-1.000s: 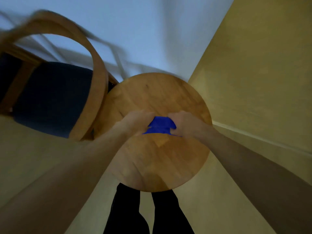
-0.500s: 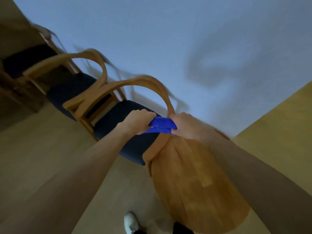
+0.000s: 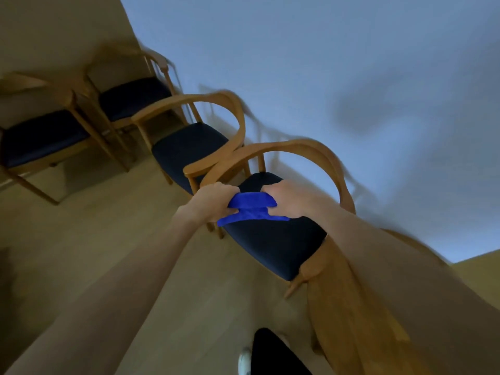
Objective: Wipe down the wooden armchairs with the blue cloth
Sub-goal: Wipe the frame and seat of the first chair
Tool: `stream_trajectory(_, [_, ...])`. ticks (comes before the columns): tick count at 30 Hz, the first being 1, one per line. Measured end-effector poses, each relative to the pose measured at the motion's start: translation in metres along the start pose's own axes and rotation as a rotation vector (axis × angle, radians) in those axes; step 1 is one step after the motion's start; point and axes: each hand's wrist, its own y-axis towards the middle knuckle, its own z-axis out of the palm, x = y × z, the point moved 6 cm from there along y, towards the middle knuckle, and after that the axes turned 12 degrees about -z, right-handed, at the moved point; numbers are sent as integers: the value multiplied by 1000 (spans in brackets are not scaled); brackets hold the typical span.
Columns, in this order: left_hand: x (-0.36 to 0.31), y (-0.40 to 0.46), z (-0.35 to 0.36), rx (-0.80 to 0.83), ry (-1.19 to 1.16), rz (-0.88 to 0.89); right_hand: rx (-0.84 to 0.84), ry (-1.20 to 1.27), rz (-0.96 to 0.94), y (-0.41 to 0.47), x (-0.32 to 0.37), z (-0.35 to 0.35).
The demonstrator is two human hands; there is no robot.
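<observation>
Swung away from the round table, both hands' fingers now clamp the blue cloth above the nearest armchair.

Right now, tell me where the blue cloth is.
The cloth is mid-frame in the head view, held between the left hand and right hand, above the nearest armchair.

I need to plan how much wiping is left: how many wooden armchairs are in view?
4. Nearest armchair under the hands; second armchair beside it along the wall; third armchair in the corner; fourth armchair at far left. More may sit outside the frame.
</observation>
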Motion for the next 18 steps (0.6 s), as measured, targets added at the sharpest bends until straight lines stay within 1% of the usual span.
stream_trajectory(4, [38, 31, 5, 39, -13, -40, 16, 97, 1, 47, -13, 11])
stream_trajectory(10, [81, 104, 9, 93, -46, -34, -6, 207, 38, 118, -71, 8])
stream_trajectory(14, [112, 158, 25, 163, -68, -107, 10, 240, 55, 180, -115, 5])
stream_trajectory(18, [145, 199, 50, 226, -157, -204, 54, 279, 67, 235, -148, 16])
